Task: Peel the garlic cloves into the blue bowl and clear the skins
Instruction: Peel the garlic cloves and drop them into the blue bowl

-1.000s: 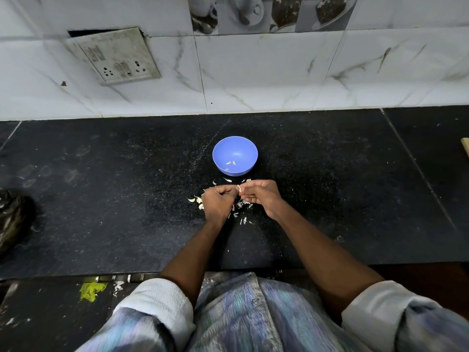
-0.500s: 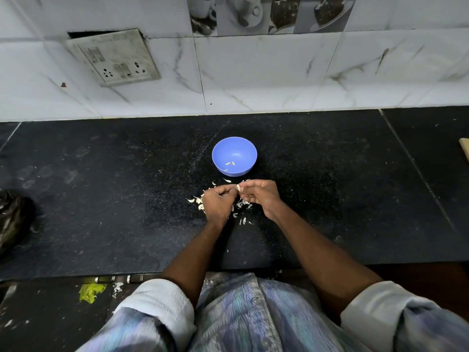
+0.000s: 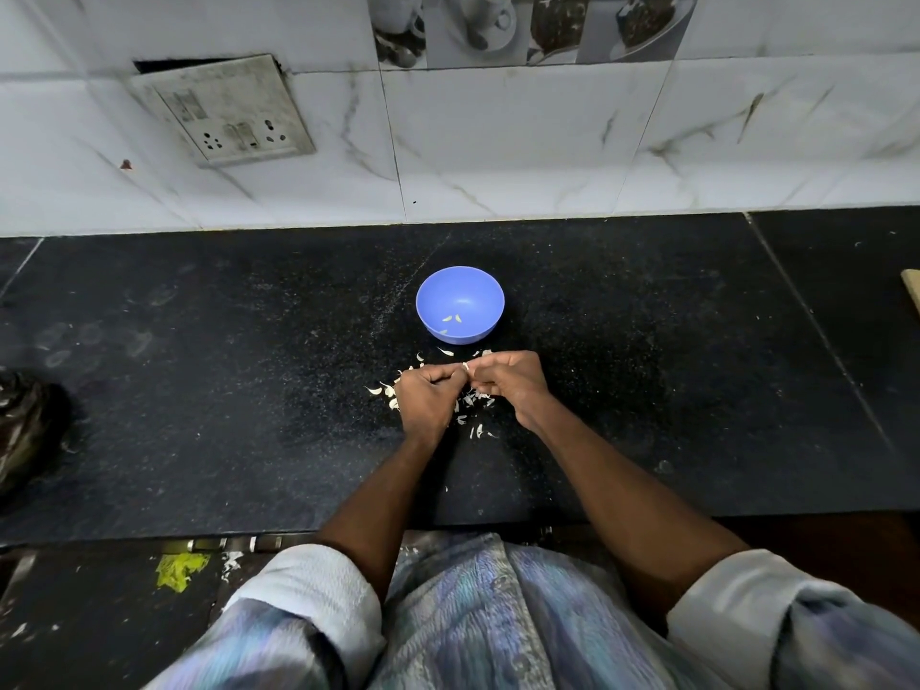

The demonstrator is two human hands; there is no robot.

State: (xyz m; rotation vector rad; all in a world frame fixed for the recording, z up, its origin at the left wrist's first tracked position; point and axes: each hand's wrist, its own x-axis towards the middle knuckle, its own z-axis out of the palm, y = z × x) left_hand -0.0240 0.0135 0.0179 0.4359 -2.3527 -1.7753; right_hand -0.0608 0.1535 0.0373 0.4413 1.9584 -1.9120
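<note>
1. Progress, done: the blue bowl [image 3: 460, 303] stands on the black table [image 3: 199, 390] and holds a few pale pieces, judged to be peeled cloves.
2. Progress, in hand: just in front of the bowl, the left hand [image 3: 427, 398] and the right hand [image 3: 508, 385] meet, fingers curled, and pinch a small pale garlic clove [image 3: 466, 367] between their tips. Peeling of this clove is judged unfinished.
3. Progress, left: loose skins [image 3: 470, 403] lie scattered on the table in front of the bowl, under and around both hands. None are cleared yet.
4. Hidden: the hands cover part of the scatter, so unpeeled cloves cannot be told from skins or counted.
5. Unclear: the bowl's contents are too small to identify with certainty.
</note>
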